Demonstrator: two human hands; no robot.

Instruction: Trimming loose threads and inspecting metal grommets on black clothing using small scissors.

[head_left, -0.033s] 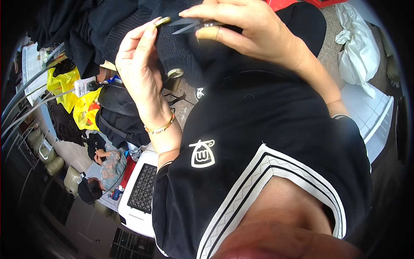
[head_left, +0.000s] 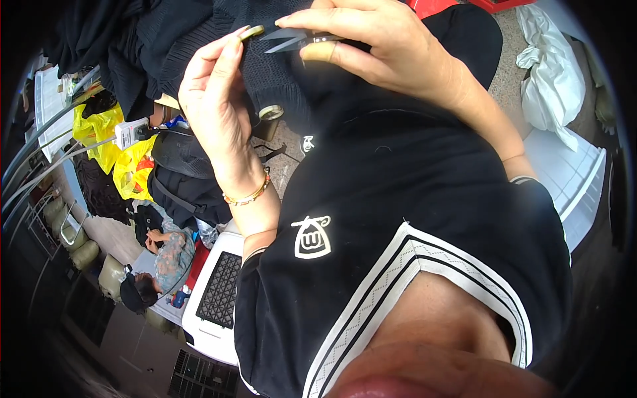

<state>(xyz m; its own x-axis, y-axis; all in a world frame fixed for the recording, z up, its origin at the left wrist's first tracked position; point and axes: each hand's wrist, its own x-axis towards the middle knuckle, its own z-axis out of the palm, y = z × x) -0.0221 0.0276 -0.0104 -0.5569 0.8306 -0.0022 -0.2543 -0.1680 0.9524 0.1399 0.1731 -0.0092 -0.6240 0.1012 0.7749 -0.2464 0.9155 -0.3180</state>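
Note:
My left hand (head_left: 215, 99) is closed, with thumb and fingertips pinching a pale green, round button (head_left: 251, 32) that shows almost edge-on. Thread snips (head_left: 292, 42) are gripped in my right hand (head_left: 391, 46), their dark blades apart and pointing toward the button. A yellowish wrap covers the tip of my right thumb. Beneath both hands lies a dark knitted garment (head_left: 265, 73). A second pale round button (head_left: 271, 113) sits at its lower edge, beside my left wrist. Whether the pinched button is joined to the knit cannot be made out.
Yellow plastic bags (head_left: 133, 169), a power plug block (head_left: 129, 134) and a dark bag (head_left: 186, 162) are at the left. A white plastic case (head_left: 215, 285) stands below them. Farther left sits another person (head_left: 174, 259). A white sack (head_left: 551, 79) lies at the right.

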